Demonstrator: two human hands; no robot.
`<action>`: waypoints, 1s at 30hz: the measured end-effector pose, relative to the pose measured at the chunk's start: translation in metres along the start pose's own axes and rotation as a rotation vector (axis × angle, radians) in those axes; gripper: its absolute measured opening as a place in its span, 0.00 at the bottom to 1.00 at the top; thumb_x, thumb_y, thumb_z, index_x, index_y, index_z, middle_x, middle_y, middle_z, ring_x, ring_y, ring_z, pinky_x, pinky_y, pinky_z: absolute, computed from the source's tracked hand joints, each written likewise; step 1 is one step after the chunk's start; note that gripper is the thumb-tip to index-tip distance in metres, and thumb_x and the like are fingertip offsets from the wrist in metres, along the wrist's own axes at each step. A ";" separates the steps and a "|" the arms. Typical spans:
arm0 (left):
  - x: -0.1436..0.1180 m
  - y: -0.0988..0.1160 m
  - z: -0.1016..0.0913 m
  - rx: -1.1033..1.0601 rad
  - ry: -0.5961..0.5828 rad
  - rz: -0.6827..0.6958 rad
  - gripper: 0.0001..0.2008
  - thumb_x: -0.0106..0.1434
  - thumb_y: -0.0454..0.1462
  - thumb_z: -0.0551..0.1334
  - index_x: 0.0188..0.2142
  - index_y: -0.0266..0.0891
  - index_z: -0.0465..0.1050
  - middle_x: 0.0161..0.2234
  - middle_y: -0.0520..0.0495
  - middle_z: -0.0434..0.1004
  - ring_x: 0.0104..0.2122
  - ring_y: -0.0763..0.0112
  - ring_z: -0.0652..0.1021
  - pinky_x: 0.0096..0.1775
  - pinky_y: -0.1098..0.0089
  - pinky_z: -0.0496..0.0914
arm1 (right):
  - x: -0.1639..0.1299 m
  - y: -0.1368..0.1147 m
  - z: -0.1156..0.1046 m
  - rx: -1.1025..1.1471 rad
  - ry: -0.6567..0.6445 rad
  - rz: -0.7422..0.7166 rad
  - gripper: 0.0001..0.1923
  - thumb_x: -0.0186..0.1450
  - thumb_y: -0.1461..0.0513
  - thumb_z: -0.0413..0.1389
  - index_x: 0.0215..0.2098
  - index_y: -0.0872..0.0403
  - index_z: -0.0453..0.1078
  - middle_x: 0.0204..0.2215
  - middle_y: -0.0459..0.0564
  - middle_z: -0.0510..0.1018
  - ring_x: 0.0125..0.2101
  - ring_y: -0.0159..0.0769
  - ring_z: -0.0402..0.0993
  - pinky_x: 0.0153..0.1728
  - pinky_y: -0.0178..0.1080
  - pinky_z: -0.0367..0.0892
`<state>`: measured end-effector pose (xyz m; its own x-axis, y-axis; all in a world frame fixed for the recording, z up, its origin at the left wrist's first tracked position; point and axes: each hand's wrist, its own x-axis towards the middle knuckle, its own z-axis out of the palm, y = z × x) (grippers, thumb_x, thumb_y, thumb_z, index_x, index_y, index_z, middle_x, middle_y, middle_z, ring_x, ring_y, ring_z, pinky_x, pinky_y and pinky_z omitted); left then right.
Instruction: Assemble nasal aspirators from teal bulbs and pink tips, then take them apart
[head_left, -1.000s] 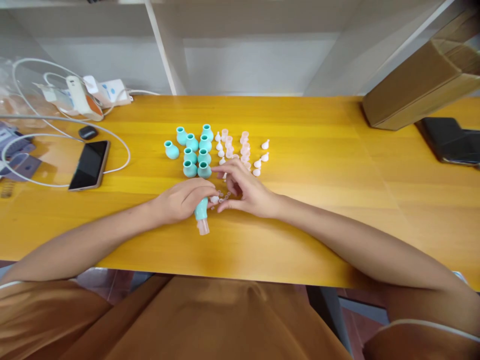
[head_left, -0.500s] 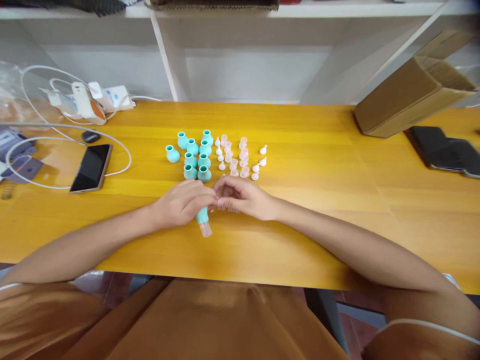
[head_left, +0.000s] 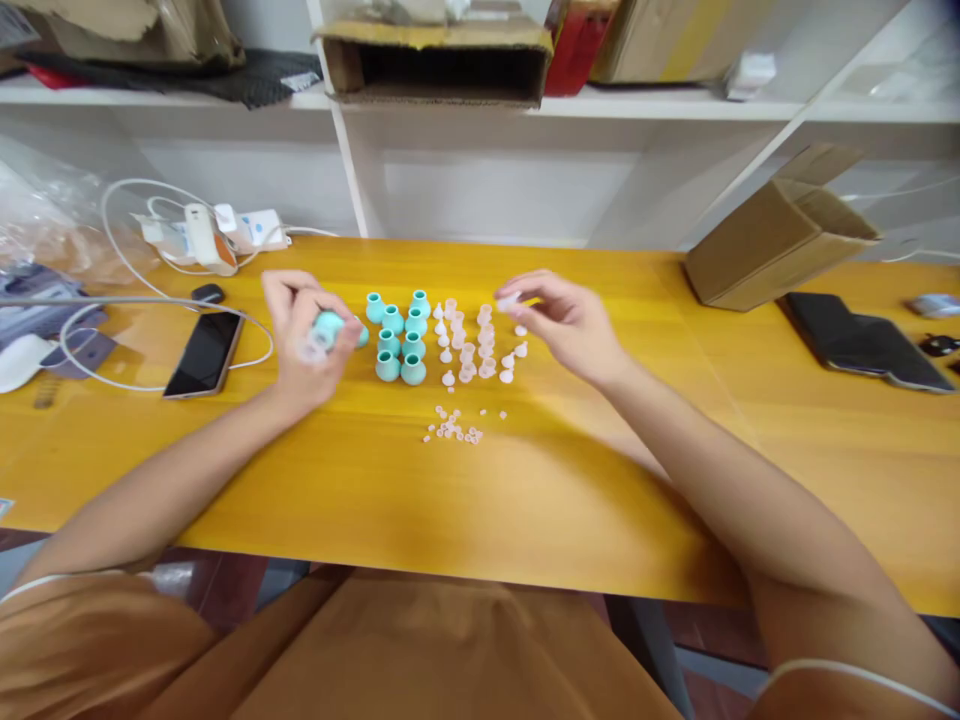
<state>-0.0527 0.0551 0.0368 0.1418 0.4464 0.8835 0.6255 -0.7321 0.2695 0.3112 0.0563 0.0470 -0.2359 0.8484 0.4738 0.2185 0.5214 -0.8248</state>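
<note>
My left hand [head_left: 301, 352] is raised at the left, its fingers wrapped round a teal bulb [head_left: 328, 326] with a clear tube end [head_left: 313, 345] pointing toward me; motion blurs it. Over the right side of the laid-out parts, my right hand [head_left: 574, 322] pinches a small white funnel-shaped piece [head_left: 510, 300] between thumb and fingertips. Several more teal bulbs [head_left: 412, 369] stand mouth up between the hands. Beside them are rows of white pointed pieces [head_left: 448, 378] and clear pinkish cups [head_left: 487, 367]. Tiny pinkish rings [head_left: 450, 430] lie scattered nearer to me.
At the left, a phone [head_left: 202, 354] lies with white cables and a power strip [head_left: 255, 230] behind it. An open cardboard box [head_left: 757, 245] and a black folded case [head_left: 862, 340] are at the right. White shelving [head_left: 480, 185] with boxes rises behind the table [head_left: 570, 510].
My hands have parted from the middle. The left carried the teal bulb up and left; the right moved up and right and now holds a white piece. The view has tilted upward.
</note>
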 end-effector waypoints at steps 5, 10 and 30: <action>-0.001 -0.095 0.012 0.098 0.018 -0.227 0.23 0.77 0.58 0.62 0.42 0.39 0.70 0.41 0.52 0.68 0.41 0.71 0.73 0.48 0.59 0.70 | 0.016 0.075 -0.072 -0.323 0.265 -0.005 0.13 0.70 0.50 0.67 0.46 0.48 0.83 0.49 0.54 0.83 0.42 0.39 0.79 0.45 0.43 0.73; -0.016 -0.118 0.018 0.160 -0.336 -0.451 0.17 0.70 0.51 0.68 0.40 0.42 0.72 0.40 0.46 0.78 0.42 0.59 0.78 0.51 0.57 0.73 | -0.003 0.135 -0.094 -0.417 -0.053 0.143 0.25 0.69 0.39 0.64 0.43 0.49 0.83 0.42 0.54 0.85 0.34 0.39 0.75 0.41 0.45 0.71; -0.012 -0.110 0.013 0.056 -0.371 -0.715 0.15 0.65 0.49 0.66 0.44 0.42 0.74 0.44 0.44 0.85 0.42 0.60 0.84 0.52 0.60 0.79 | -0.012 0.143 -0.070 -0.532 -0.005 0.113 0.20 0.73 0.45 0.60 0.48 0.51 0.83 0.41 0.55 0.82 0.27 0.36 0.67 0.35 0.43 0.70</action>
<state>-0.1132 0.1369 -0.0082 -0.0679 0.9460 0.3170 0.6973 -0.1823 0.6932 0.4120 0.1277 -0.0551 -0.1878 0.9020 0.3887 0.6917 0.4024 -0.5997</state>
